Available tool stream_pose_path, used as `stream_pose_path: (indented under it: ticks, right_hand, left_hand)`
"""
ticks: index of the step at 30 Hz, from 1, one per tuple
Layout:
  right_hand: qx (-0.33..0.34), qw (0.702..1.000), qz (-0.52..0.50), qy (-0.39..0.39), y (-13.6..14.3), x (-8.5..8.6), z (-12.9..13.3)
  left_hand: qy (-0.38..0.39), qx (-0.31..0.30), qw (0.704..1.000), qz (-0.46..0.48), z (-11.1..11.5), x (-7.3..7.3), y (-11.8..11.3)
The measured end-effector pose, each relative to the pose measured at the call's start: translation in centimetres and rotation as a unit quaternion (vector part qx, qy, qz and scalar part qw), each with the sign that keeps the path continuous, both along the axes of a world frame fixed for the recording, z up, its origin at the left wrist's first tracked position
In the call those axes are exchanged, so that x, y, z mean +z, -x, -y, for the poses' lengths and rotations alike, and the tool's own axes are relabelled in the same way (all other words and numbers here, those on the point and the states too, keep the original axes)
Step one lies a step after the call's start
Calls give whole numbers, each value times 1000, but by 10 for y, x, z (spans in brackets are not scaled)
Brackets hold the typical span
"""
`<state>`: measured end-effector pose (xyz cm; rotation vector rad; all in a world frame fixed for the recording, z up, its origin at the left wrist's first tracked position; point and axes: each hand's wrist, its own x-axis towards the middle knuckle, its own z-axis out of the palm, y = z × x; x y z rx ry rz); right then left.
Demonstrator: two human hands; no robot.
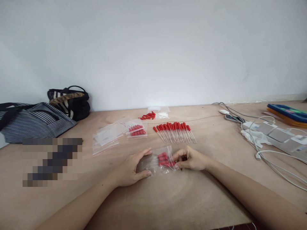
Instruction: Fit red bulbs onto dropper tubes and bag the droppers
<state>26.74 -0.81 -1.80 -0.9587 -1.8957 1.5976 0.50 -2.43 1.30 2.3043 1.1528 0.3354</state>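
A clear zip bag (153,171) lies flat in front of me, with several red-bulbed droppers (163,158) inside, bulbs toward the right. My left hand (130,167) rests at the bag's left end, thumb and fingers spread apart against the plastic. At the bag's right end, my right hand (188,158) has thumb and fingers closed on a red dropper bulb at the bag's edge; the fingertips partly hide it. Just beyond the bag, a fanned row of loose droppers (176,131) lies with red bulbs facing away from me.
Flat zip bags (109,135) and a filled bag (137,130) lie at left. Farther back are loose red bulbs (148,115) and clear tubes (162,114). Two bags, one striped (38,119), stand far left. Chargers (283,137) and cables (271,163) occupy the right side.
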Motion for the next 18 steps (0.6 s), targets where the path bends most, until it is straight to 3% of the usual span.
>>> stream_pose_path:
  ticks: [3,7,10,14,18]
  right_hand:
    - [-50,998,-19,12,7,-2,0]
    - [-135,988,-5,-70,17,-5,1]
    - [-115,987,23,-109,15,-5,1]
    - [-53,995,24,-83,10,-6,-2]
    - [-138,981,58,-127,16,-8,-3]
  left_hand:
    - [-7,-3,1000,10,-1,-2,0]
    - [-9,-6,1000,10,-2,-4,2]
    - [-7,-11,1000,12,-2,-5,3]
    - [-7,-2,1000,18,-2,-6,3]
    - [-9,-10,1000,24,-3,-9,4]
